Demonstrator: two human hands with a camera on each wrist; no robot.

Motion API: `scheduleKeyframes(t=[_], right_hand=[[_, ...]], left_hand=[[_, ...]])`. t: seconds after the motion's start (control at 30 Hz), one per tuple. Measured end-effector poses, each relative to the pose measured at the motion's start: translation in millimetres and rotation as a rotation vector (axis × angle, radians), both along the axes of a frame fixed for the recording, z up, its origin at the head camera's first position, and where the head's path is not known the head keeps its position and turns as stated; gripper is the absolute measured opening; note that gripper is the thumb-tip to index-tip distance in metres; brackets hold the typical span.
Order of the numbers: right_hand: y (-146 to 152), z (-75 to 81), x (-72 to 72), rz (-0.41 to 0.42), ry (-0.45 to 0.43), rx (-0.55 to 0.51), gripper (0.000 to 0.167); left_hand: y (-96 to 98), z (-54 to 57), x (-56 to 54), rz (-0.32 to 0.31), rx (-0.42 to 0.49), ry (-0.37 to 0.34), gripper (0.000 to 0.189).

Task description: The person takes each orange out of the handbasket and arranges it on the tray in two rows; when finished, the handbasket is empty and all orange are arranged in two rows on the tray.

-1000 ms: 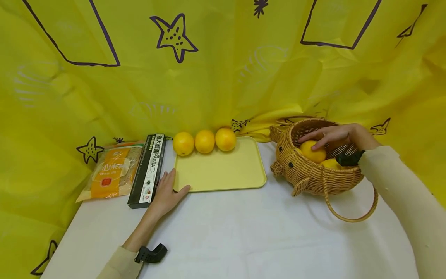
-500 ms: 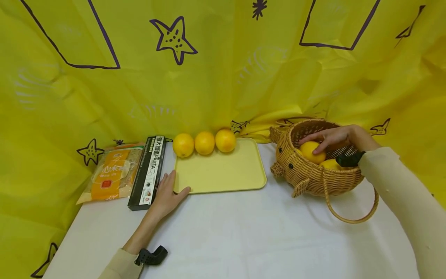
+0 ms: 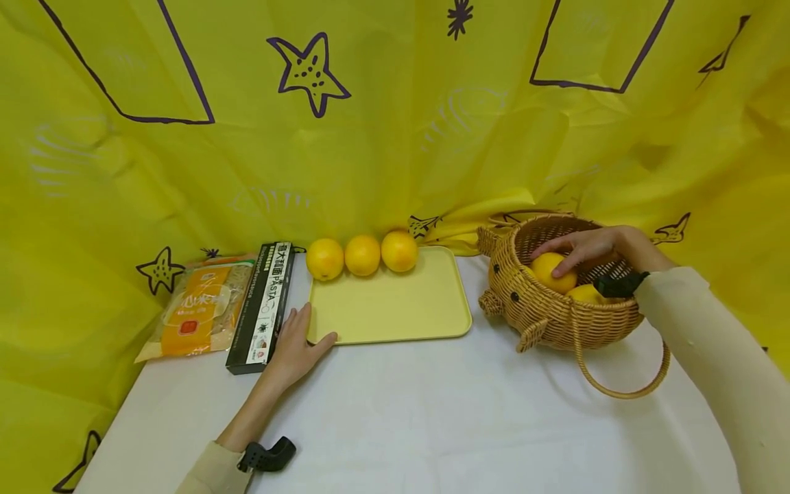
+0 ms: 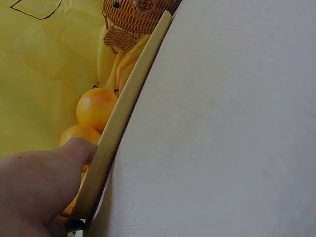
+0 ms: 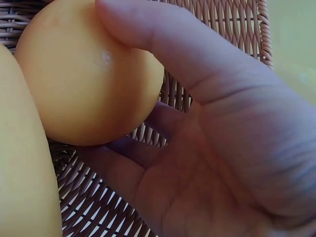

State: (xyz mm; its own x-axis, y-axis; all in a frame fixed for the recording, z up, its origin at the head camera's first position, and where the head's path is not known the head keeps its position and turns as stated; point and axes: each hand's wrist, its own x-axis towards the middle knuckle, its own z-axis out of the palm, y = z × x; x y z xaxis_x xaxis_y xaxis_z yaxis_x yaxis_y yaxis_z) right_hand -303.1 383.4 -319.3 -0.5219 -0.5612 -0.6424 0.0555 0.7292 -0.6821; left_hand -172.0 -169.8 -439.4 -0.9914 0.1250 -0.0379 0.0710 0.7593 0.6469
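Note:
In the head view my right hand [image 3: 589, 247] reaches into a woven pig-shaped basket [image 3: 537, 312] and grips an orange [image 3: 549, 269]. The right wrist view shows its thumb on top of the orange [image 5: 84, 79], with the other fingers curled beneath. Another yellow-orange fruit [image 3: 586, 294] lies beside it in the basket. My left hand [image 3: 295, 351] rests at the near left corner of a pale yellow tray [image 3: 395, 309], fingers extended along its left side, thumb over its front edge. Three oranges [image 3: 363, 255] stand in a row along the tray's back left edge.
A black and white pasta box [image 3: 260, 309] lies just left of the tray, close to my left hand. Beyond it is a clear and orange food packet [image 3: 197, 309]. One basket handle [image 3: 623, 393] hangs onto the white tablecloth [image 3: 469, 418]. A yellow curtain [image 3: 382, 137] closes off the back.
My right thumb has slid slightly down the near side of the orange in the basket. My left hand stays in place at the tray's corner.

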Motion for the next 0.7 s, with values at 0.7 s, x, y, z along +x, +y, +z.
scheduleKeyframes(t=[0.7], right_hand=[[-7,13.5,4.7,0.082,0.254,0.114,0.074]], left_hand=[[-1.5,-2.6,-0.3,-0.002,-0.005,0.049,0.089]])
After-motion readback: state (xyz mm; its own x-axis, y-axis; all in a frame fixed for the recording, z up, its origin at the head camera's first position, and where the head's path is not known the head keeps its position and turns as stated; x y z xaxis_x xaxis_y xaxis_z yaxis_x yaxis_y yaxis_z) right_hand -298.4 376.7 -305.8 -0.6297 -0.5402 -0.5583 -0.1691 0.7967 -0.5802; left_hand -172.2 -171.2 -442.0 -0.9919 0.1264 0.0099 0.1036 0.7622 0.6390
